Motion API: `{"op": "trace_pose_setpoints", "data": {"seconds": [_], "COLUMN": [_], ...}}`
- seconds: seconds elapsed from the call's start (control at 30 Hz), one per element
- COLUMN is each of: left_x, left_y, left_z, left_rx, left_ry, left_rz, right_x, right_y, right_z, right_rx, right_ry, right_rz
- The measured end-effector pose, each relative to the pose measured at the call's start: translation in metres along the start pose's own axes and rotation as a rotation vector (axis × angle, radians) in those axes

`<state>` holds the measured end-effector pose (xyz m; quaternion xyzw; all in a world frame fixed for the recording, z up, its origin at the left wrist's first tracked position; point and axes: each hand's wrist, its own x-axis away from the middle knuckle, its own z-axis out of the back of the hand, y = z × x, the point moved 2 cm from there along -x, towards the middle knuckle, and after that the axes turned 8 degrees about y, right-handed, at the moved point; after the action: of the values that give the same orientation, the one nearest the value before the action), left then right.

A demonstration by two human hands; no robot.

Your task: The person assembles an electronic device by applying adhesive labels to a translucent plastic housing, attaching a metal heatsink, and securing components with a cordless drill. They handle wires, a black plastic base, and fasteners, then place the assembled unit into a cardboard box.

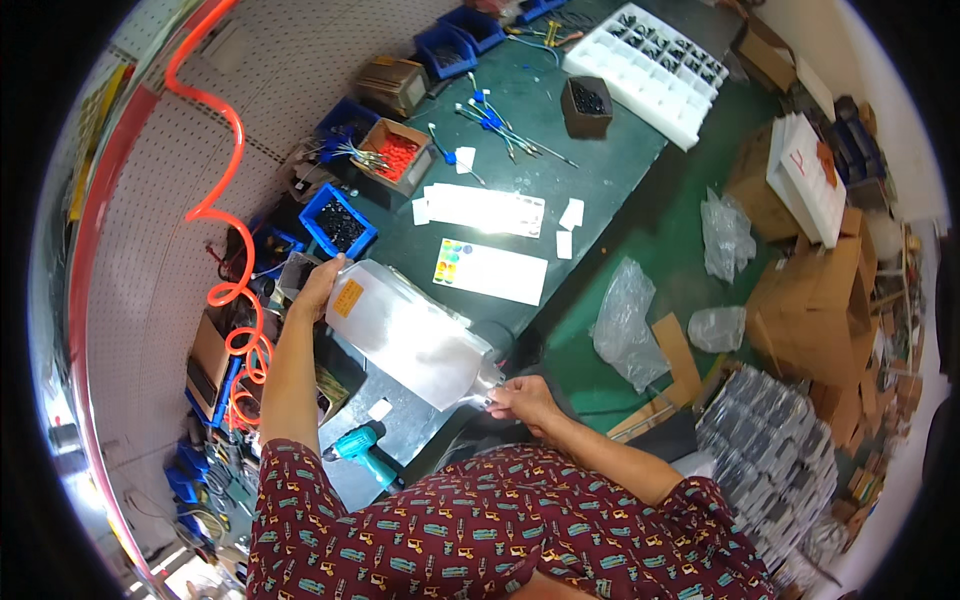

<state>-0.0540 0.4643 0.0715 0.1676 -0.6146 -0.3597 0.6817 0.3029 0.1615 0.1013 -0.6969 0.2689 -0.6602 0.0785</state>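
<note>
A: What risk did I log, nearest first?

B: The right hand (522, 398) pinched only the narrow neck end of the large translucent plastic bottle (412, 333), which was tilted and held in the air over the near edge of the table (600, 180). In my judgement a slip there could have dropped it onto the teal power drill (366, 452) lying below, or spilled any contents.

A: And the grips?

B: The right grip was narrow, fingertips closed on the neck. The left hand (318, 285) was spread wide, cupping the bottle's base beside its orange label (347, 298). Farther off lay the blue parts bin (338, 226) and the white paper sheets (487, 210), untouched.
</note>
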Motion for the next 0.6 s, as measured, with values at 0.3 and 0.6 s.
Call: {"op": "trace_pose_setpoints", "data": {"seconds": [0.3, 0.6], "left_x": [0.006, 0.176], "left_y": [0.006, -0.07], "left_z": [-0.01, -0.029], "left_rx": [-0.088, -0.146], "left_ry": [0.182, 0.954], "left_rz": [-0.08, -0.833], "right_x": [-0.007, -0.015], "right_y": [-0.003, -0.004], "right_z": [0.008, 0.024], "right_rx": [0.081, 0.233], "right_ry": [-0.055, 0.021], "right_rz": [-0.009, 0.017]}}
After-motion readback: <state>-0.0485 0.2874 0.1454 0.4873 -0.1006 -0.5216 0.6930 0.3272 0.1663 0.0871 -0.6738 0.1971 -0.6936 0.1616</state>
